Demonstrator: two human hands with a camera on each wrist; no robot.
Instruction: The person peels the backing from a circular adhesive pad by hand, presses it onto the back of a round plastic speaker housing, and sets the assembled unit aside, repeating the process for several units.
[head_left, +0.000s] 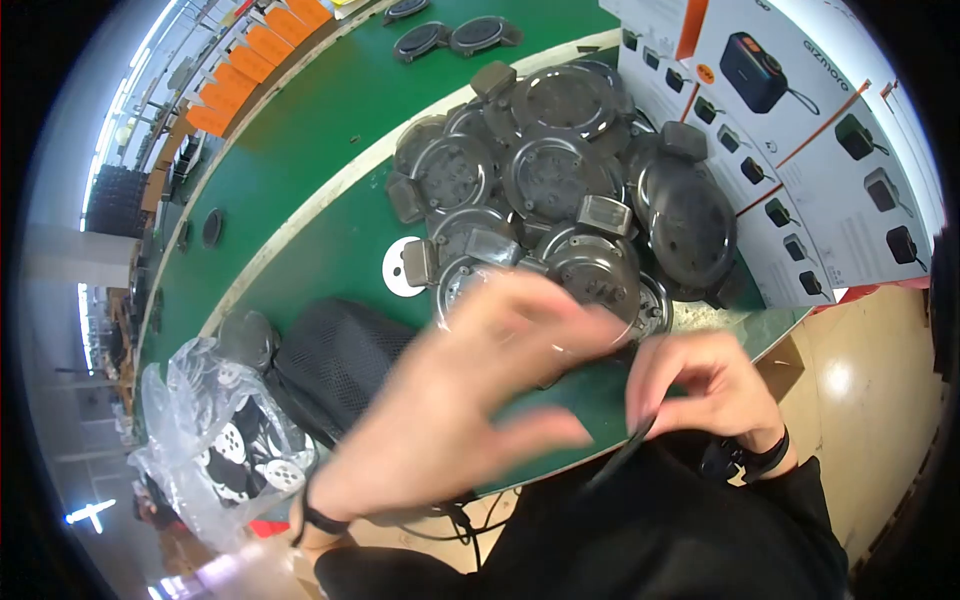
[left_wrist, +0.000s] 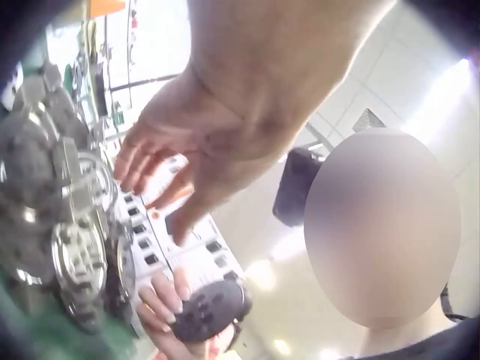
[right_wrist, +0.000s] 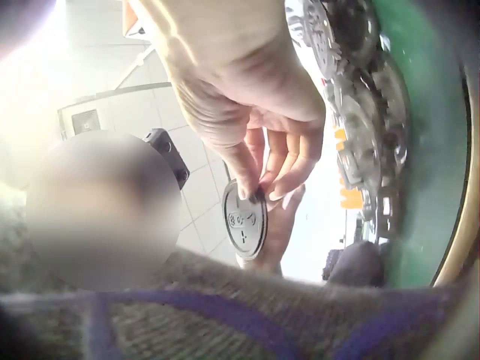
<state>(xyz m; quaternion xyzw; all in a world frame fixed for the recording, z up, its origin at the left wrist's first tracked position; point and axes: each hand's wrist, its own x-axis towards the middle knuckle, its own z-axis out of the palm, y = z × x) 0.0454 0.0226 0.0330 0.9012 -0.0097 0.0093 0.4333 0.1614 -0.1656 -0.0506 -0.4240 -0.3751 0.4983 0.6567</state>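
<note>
My right hand [head_left: 700, 385] pinches a dark oval control pad [right_wrist: 246, 225] between thumb and fingertips, near the table's front edge. Raised symbols mark one face of the pad, while its other face [left_wrist: 210, 309] shows several dark spots. From the head it appears nearly edge-on. My left hand [head_left: 460, 390], blurred, hovers over the front of the table with fingers extended and thumb apart, holding nothing. Behind both hands lies a pile of clear-wrapped dark round housings [head_left: 555, 175], partly covered by the left hand.
A printed white box [head_left: 800, 150] stands at the right of the green table [head_left: 310, 210]. At the left lie a black mesh bag [head_left: 335, 360] and a clear plastic bag [head_left: 180, 440] of black-and-white parts. A white disc [head_left: 396, 275] lies beside the pile. Cables [head_left: 465, 525] hang below the edge.
</note>
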